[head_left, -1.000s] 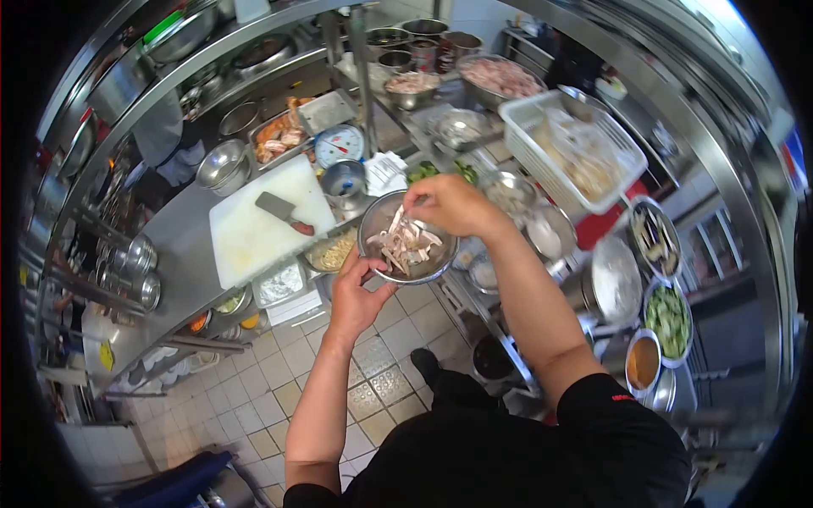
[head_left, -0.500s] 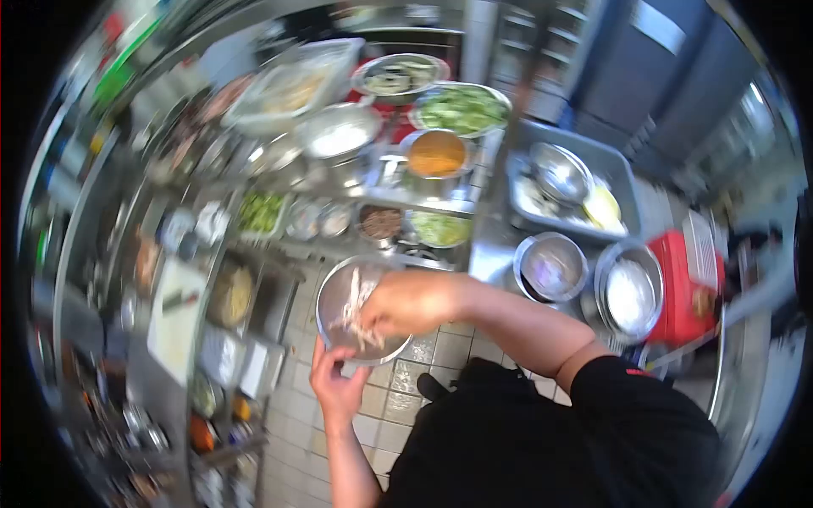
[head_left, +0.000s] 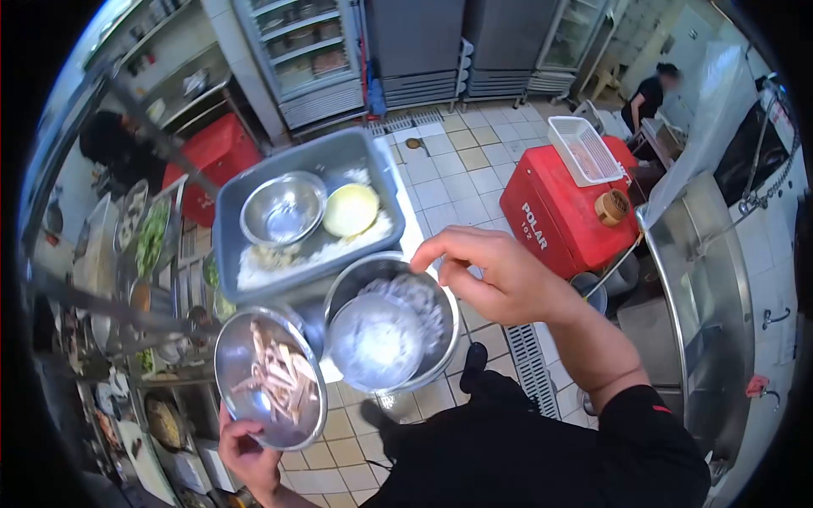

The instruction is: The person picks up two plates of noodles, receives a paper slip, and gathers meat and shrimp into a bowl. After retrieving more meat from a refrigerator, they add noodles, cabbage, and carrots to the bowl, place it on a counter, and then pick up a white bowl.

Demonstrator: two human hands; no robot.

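Observation:
My left hand (head_left: 246, 453) grips the lower edge of a metal bowl (head_left: 227, 364), thumb over the rim. Pale, thin strips of food (head_left: 284, 377) lie in that bowl, which is tilted toward me. To its right stands a deep metal pot (head_left: 453, 326) with greyish pieces of food (head_left: 406, 292) inside. A smaller metal bowl (head_left: 373, 343) rests in the pot, on top of the pieces. My right hand (head_left: 495, 271) hangs over the pot's right rim, index finger and thumb bent and apart, nothing visible between them.
Behind the pot sits a grey tub (head_left: 339, 152) of white rice-like food, with a metal bowl (head_left: 284, 207) and a yellow bowl (head_left: 351, 210) in it. Red cooler (head_left: 542, 203) at right carries a white basket (head_left: 584, 148). A sink (head_left: 711, 279) lies far right. Two people work farther off.
My view has swung right, away from the prep counter. The left hand has carried the bowl of strips beside the pot. My right hand has left the strips and moved over the pot.

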